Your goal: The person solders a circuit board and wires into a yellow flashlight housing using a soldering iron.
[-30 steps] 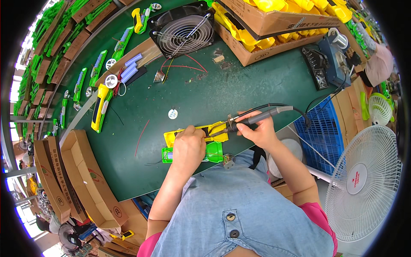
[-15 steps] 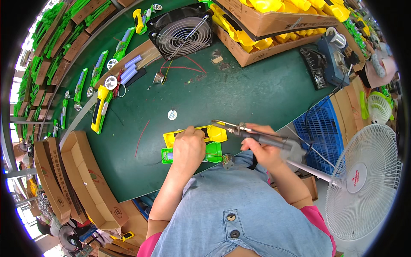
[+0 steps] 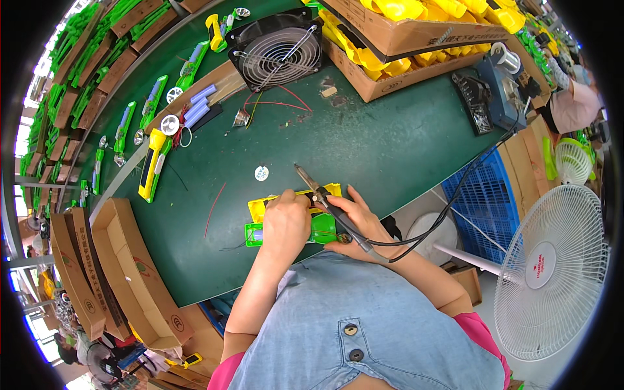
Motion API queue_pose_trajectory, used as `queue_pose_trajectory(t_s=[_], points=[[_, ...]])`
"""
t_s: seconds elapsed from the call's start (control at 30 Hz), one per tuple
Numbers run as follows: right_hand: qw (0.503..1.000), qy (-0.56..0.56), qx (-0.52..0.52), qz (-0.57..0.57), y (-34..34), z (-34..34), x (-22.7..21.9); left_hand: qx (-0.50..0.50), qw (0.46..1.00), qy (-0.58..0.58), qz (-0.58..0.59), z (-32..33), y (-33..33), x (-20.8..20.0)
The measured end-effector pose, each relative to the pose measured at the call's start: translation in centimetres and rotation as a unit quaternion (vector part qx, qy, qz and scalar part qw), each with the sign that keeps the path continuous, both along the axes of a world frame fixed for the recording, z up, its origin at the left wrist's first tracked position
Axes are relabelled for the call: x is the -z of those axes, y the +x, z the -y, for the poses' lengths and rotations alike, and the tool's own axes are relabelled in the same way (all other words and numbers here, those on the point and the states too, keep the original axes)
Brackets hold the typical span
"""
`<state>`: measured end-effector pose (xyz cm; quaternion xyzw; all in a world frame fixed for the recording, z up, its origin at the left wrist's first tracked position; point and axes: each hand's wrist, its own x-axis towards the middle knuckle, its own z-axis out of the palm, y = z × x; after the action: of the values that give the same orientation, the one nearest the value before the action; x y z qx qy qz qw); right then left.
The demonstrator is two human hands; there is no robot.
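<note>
At the near edge of the green table, a yellow plastic shell (image 3: 259, 209) lies just beyond a green flashlight housing (image 3: 322, 227) with a battery and thin wires inside. My left hand (image 3: 286, 221) is closed over the yellow shell's middle, hiding its fingertips and part of both pieces. Across my right hand (image 3: 364, 221) rests a soldering iron (image 3: 335, 213), its tip pointing away to the upper left. That hand's fingers reach the housing's right end, beside a small lamp part (image 3: 344, 238) partly covered by them.
Beyond are a round white sticker (image 3: 261, 173), a black fan (image 3: 276, 55) and boxes of yellow shells (image 3: 390, 81). A soldering station (image 3: 504, 91) with a solder spool stands far right; the iron's black cable hangs past the table edge. An empty carton (image 3: 140, 273) sits left.
My right hand has moved left to the housing's end, and the iron has swung so its tip points farther away. The lamp part is now mostly covered. My left hand stays put.
</note>
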<state>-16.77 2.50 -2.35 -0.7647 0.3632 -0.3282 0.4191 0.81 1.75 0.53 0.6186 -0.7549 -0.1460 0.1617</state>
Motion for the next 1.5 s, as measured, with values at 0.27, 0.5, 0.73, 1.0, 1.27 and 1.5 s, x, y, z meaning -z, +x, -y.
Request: queue_pose_trajectory(t_s=[0.27, 0.5, 0.73, 1.0, 1.27, 1.5], points=[[1.0, -0.022, 0.005, 0.007, 0.2, -0.1, 0.2, 0.008, 1.0, 0.001, 0.015, -0.1, 0.3, -0.3], [1.0, 0.005, -0.003, 0.006, -0.1, 0.1, 0.1, -0.124, 0.989, -0.045, 0.06, -1.9, 3.3, -4.5], [1.0, -0.019, -0.019, 0.001, -0.3, 1.5, -0.1, -0.096, 0.985, -0.095, -0.112, -3.5, 1.7, -0.3], [0.998, -0.048, -0.029, -0.016, -0.8, 3.5, -0.3, -0.045, 0.975, -0.142, -0.166, -3.0, 0.6, 1.1], [0.983, -0.127, 0.131, 0.022, -2.7, -0.7, -0.9, -0.085, 0.977, -0.043, -0.188, -3.2, 0.8, 0.0], [0.91, 0.089, 0.29, 0.283, -1.1, -3.7, 1.2, -0.095, 0.978, -0.016, -0.188, -2.3, 0.9, -0.3]])
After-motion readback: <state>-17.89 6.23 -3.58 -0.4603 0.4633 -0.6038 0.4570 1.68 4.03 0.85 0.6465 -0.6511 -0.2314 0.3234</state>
